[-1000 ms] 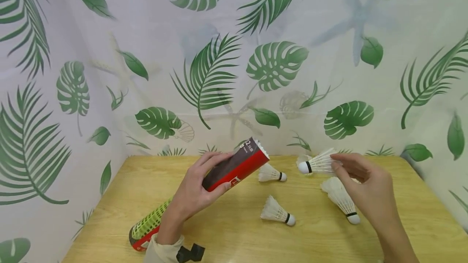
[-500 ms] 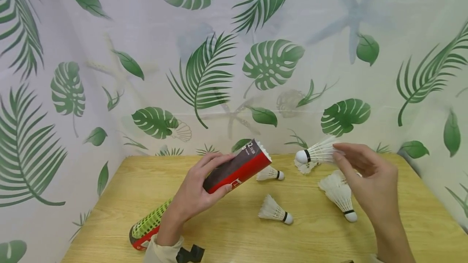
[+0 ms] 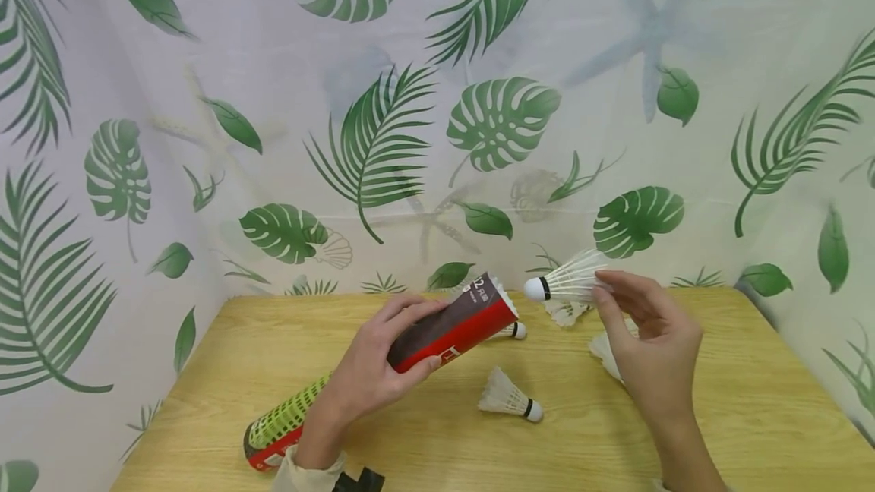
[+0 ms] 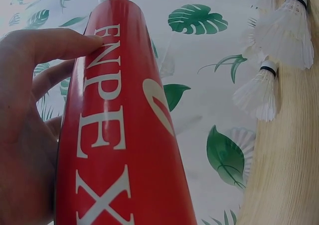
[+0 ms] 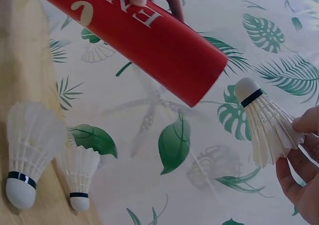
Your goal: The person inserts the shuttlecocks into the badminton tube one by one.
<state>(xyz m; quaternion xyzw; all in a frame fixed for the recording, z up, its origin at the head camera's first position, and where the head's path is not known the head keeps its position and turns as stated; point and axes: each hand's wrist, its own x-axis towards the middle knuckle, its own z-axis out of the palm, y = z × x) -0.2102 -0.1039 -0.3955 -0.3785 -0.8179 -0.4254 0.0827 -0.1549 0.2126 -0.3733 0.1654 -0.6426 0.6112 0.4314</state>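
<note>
Loose shuttlecocks (image 3: 509, 399) are scattered on the worktop (image 3: 752, 416); tube (image 3: 437, 334) and shuttlecock (image 3: 563, 283) are each clamped in one grip.

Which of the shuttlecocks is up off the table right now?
The shuttlecock pinched by its feathers in the right hand, cork pointing at the tube's open end. The other shuttlecocks lie on the wooden table.

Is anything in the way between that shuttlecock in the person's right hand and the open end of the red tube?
Nothing visible is. The shuttlecock, pinched by the right hand, points cork-first at the mouth of the red tube held by the left hand, with only open air between them.
</note>
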